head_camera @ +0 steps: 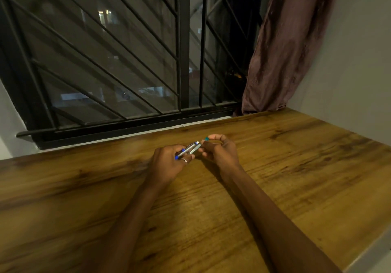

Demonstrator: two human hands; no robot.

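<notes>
Two hands are showing over one worktop [296,167]: a left hand [169,163] and a right hand [221,151]. The left hand is gripping a bundle of pens [190,148], at least two, too blurred for counting exactly. The right hand is pinching one teal piece [206,138]. One ring [184,160] is sitting on a left finger. One curtain [281,50] is hanging beside one barred window [184,39].

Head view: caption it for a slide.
Over a wooden table by a barred window, the left hand grips blue-tipped pens while the right hand pinches a teal-tipped piece.
</notes>
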